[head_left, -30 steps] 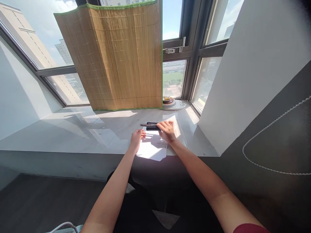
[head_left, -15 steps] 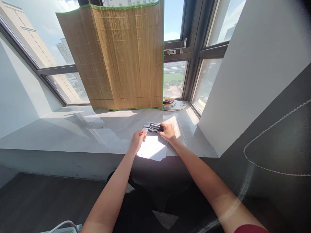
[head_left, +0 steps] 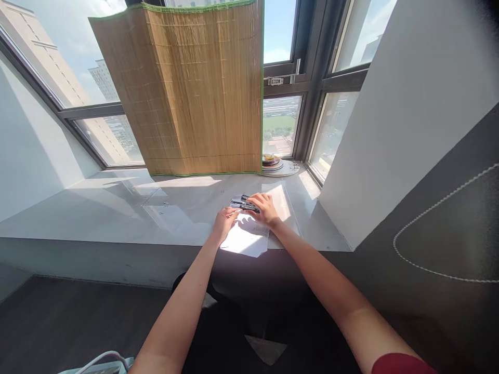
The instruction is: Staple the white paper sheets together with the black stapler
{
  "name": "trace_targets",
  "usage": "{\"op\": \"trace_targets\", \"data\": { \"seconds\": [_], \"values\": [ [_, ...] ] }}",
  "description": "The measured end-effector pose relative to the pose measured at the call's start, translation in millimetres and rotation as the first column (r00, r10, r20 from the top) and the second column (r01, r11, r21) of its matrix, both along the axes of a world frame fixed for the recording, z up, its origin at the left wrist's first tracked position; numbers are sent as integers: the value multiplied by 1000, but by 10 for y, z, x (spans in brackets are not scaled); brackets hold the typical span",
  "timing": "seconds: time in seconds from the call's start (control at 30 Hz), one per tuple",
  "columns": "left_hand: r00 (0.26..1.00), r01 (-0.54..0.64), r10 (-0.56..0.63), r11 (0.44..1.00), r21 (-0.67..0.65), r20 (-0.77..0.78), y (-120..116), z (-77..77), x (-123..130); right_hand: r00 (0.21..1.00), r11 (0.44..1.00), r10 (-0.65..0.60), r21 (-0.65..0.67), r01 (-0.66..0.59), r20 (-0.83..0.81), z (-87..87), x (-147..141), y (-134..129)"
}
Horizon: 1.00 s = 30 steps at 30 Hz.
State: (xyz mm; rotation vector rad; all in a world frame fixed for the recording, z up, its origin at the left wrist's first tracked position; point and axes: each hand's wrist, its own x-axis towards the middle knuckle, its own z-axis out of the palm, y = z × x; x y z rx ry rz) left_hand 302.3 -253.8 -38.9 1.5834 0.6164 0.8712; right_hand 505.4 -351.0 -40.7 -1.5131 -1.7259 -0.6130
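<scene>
Several black pens (head_left: 249, 206) lie close together over the far part of some white paper sheets (head_left: 244, 238) on the windowsill. My right hand (head_left: 265, 209) is over their right ends, its fingers bent around them. At the pens' left side is my left hand (head_left: 225, 222), thumb and fingertips pressed together beside the pen tips; whatever is between them is too small to name. A greyish flat piece (head_left: 236, 201) shows behind the pens.
A bamboo mat (head_left: 202, 93) with green edging stands against the window. Stacked plates (head_left: 273, 165) sit in the sill's back right corner. A white wall (head_left: 366, 135) slopes down at the right. A beaded cord (head_left: 413, 222) hangs at the far right.
My right hand has shifted slightly, its fingers now spread more over the pens. The pens have moved apart a little. My left hand has moved slightly right.
</scene>
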Motion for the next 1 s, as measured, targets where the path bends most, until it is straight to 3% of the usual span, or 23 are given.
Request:
{"op": "trace_targets", "data": {
  "seconds": [0.13, 0.33, 0.67, 0.77, 0.87, 1.0],
  "values": [
    [996, 78, -83, 992, 103, 43, 17, -26, 20, 940, 978, 209, -78, -196, 270, 18, -108, -13],
    [991, 135, -136, 973, 187, -10, 34, -20, 12, 926, 980, 198, -56, -190, 321, 38, -144, -29],
    [985, 175, -175, 974, 147, -12, -31, 45, -12, 917, 979, 202, -88, -182, 345, 26, -148, -28],
    [982, 190, -190, 974, 120, -11, -53, 72, -39, 943, 985, 170, -57, -161, 287, 28, -148, -37],
    [979, 199, -196, 978, 58, -46, -75, 94, -71, 986, 994, 109, -12, -109, 124, 56, -127, -55],
    [973, 218, -214, 975, 47, -90, -103, 117, -87, 987, 986, 158, -56, -159, -8, 66, -83, -42]
  ]
}}
